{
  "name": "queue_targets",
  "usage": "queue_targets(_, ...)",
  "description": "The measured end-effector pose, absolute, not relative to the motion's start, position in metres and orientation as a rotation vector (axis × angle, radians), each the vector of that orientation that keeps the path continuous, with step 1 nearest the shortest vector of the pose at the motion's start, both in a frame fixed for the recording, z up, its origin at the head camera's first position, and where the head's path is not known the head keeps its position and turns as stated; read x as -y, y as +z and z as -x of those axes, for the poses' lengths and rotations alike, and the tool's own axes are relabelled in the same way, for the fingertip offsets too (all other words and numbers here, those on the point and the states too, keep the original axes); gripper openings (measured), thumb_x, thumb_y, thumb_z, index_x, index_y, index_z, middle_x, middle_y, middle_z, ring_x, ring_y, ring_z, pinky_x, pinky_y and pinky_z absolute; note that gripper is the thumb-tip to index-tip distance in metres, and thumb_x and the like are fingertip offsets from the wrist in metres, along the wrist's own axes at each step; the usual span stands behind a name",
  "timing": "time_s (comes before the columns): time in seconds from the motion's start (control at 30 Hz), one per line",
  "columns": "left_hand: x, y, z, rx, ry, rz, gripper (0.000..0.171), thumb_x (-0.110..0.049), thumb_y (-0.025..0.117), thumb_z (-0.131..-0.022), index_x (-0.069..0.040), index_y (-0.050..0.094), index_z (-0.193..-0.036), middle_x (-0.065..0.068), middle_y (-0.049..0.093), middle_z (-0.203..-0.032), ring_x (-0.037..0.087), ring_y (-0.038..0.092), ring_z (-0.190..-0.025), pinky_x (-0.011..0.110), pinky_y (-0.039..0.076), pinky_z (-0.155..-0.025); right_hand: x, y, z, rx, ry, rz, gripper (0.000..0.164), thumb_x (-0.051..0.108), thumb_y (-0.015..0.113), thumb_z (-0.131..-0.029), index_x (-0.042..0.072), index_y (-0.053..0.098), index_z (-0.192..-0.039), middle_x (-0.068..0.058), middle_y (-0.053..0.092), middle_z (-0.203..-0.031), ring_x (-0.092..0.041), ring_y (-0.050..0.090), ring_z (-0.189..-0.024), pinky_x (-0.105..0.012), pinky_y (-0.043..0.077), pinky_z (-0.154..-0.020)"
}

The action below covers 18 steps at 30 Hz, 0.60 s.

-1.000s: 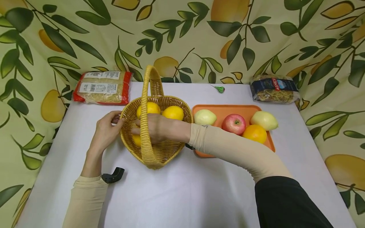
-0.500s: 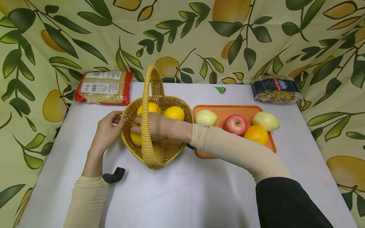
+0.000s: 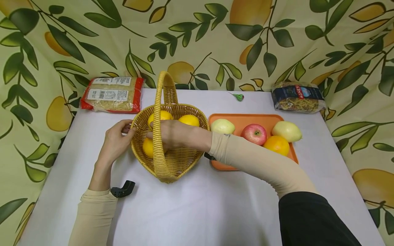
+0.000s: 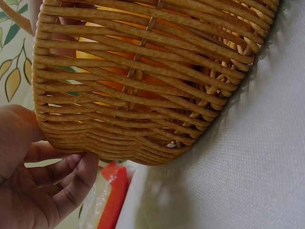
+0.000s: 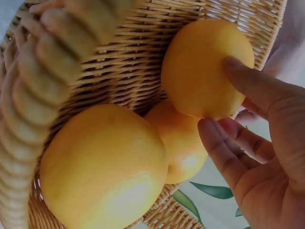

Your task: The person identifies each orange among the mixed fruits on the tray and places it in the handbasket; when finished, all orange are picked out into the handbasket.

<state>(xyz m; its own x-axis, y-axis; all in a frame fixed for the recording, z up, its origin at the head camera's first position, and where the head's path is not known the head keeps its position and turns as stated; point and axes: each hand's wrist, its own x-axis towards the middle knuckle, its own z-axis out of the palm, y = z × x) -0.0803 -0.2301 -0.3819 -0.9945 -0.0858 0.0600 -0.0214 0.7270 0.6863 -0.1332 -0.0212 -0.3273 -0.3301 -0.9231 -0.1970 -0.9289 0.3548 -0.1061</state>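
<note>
A heart-shaped wicker basket [image 3: 184, 160] with a tall handle stands left of centre on the table, several oranges inside. My left hand [image 3: 115, 141] holds its left rim, thumb at the edge and fingers curled against the outer wall in the left wrist view. Inside the basket, my right hand [image 3: 172, 134] reaches past the handle. In the right wrist view its thumb and index fingertip touch the edge of an orange [image 5: 205, 67], the fingers loosely extended. Two more oranges lie beside that one, a large orange [image 5: 102, 167] and a partly hidden orange [image 5: 178, 143].
Under my right forearm is an orange tray [image 3: 221, 165] bearing an apple [image 3: 254, 134], an orange [image 3: 277, 145] and two pale green-yellow fruits, one a fruit [image 3: 286, 131] overhanging the edge. Packs of pasta [image 3: 298, 97] and grain [image 3: 112, 95] flank the back. A small green-and-red item [image 3: 238, 97] lies between.
My right hand has shifted slightly right and away from me, uncovering more of the near-left orange, which has moved a little. The left hand and basket stay in place.
</note>
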Motion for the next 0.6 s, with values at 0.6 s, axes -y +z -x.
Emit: queue_targets(0.6, 0.2308, -0.3807, 0.08, 2.848, -1.149, -0.092, 0.038, -0.025, 0.053, -0.098, -0.001, 0.059, -0.127, 0.018, 0.066, -0.101, 0.025, 0.059, -0.09, 0.015, 0.042, -0.066, 0.0181, -0.3265, 0.1314, -2.44, -0.012, 1.93, 0.022, 0.014, 0.047, -0.099, 0.011, 0.061, -0.116, -0.009, 0.055, -0.114, -0.015, 0.056, -0.081, -0.023, 0.052, -0.073)
